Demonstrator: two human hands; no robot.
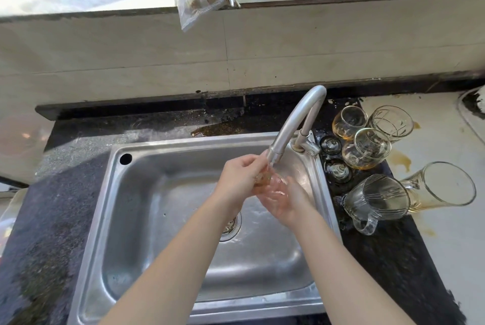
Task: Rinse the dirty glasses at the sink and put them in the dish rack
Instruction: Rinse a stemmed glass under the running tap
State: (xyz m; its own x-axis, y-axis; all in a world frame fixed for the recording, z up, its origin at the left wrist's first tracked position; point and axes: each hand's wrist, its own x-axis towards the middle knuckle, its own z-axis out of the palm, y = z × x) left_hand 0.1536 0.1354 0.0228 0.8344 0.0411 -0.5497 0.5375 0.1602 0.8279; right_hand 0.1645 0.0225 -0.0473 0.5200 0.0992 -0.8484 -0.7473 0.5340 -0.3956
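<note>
Two bare forearms (170, 259) reach in over the steel sink (183, 144). The left grip (241, 177) is curled round a small glass (265, 180), holding it right under the faucet (296, 125) spout, water running onto it. The right grip (286, 201) cups that glass from below; whether its fingers close on it, can't tell. On the bench (393, 259) just right of the sink sit stained glasses: a handled glass mug (375, 201), a tall glass (441, 185) on its side, and three rounded glasses (366, 151) behind.

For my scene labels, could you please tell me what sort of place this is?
Most likely a home kitchen: a steel sink with a curved tap, and used glasses beside it.
</note>
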